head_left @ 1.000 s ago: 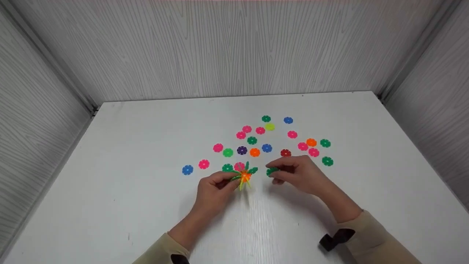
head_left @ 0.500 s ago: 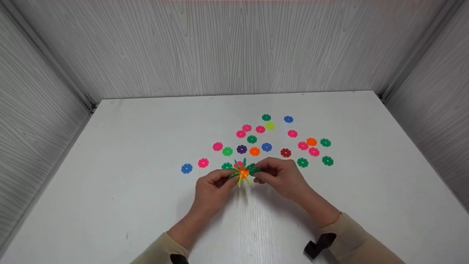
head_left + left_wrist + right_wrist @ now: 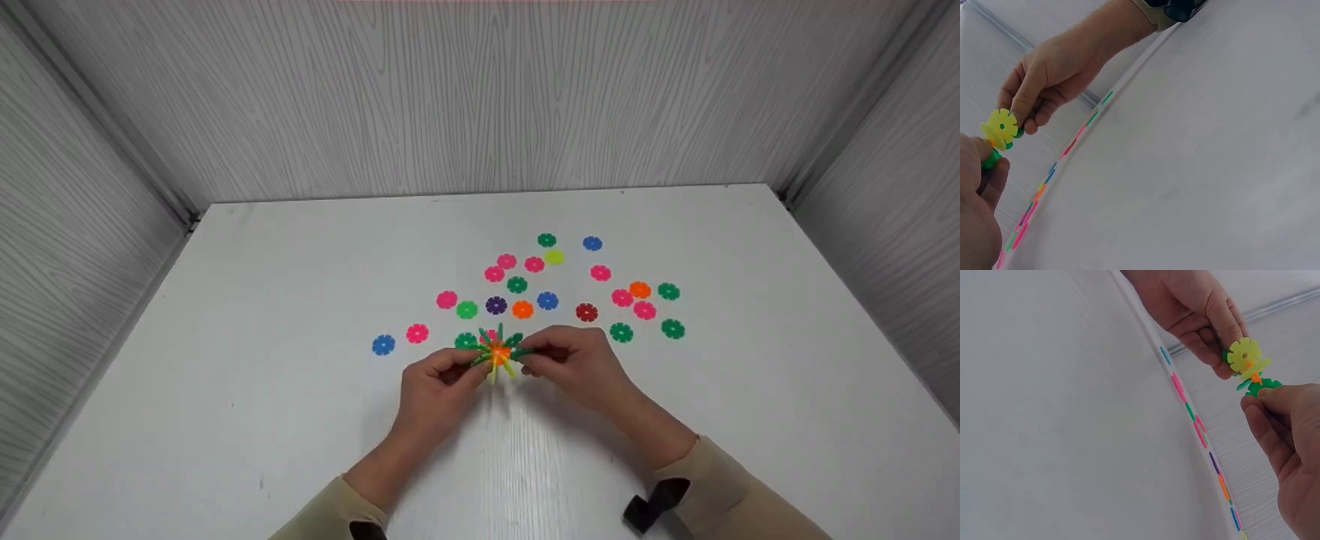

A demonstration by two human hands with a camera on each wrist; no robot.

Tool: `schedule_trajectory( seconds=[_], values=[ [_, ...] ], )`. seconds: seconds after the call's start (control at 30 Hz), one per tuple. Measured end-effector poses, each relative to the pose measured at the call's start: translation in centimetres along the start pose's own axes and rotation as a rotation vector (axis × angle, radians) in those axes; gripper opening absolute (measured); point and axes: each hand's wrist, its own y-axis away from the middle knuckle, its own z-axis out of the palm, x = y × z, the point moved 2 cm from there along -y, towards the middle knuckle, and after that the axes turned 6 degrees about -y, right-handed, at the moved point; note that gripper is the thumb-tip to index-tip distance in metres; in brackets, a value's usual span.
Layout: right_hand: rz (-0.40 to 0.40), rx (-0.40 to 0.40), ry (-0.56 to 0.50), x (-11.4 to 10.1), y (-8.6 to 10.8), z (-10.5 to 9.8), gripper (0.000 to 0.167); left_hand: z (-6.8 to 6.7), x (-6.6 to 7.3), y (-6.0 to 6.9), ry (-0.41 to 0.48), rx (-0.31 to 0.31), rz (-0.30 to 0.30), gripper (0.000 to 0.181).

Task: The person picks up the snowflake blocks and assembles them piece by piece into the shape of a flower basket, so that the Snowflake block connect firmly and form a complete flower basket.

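An orange disc (image 3: 499, 355) with green and yellow notched discs fixed around its edge is held above the table. My left hand (image 3: 439, 386) pinches it by green discs on its left side. Between the thumb and fingers of my right hand (image 3: 581, 367) is a dark green disc (image 3: 519, 352), touching the cluster's right side. In the left wrist view a yellow disc (image 3: 1002, 127) faces the camera between both hands. The right wrist view shows a yellow disc (image 3: 1244, 354) and the green disc (image 3: 1264, 387) pinched by my right hand (image 3: 1297, 439).
Loose notched discs lie flat on the white table (image 3: 300, 300) beyond the hands, among them a blue one (image 3: 383, 345), a purple one (image 3: 496, 305) and a dark red one (image 3: 586, 312). Grey wood-grain panels (image 3: 480, 97) stand behind and at both sides.
My right hand has moved left with its green disc, from beside the cluster to touching it. That disc now looks turned more edge-on. The left hand has stayed nearly in place.
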Motion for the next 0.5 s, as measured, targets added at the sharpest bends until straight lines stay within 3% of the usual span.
schedule_trajectory(
  seconds=[0.37,0.5],
  values=[
    [-0.019,0.015,0.012,0.34,-0.11,-0.47,0.017,0.05,0.3,0.1,0.023,-0.093,0.082,0.021],
    [0.018,0.015,-0.011,0.8,-0.11,-0.77,0.019,0.06,0.22,-0.13,0.059,-0.088,0.045,0.024]
  ],
)
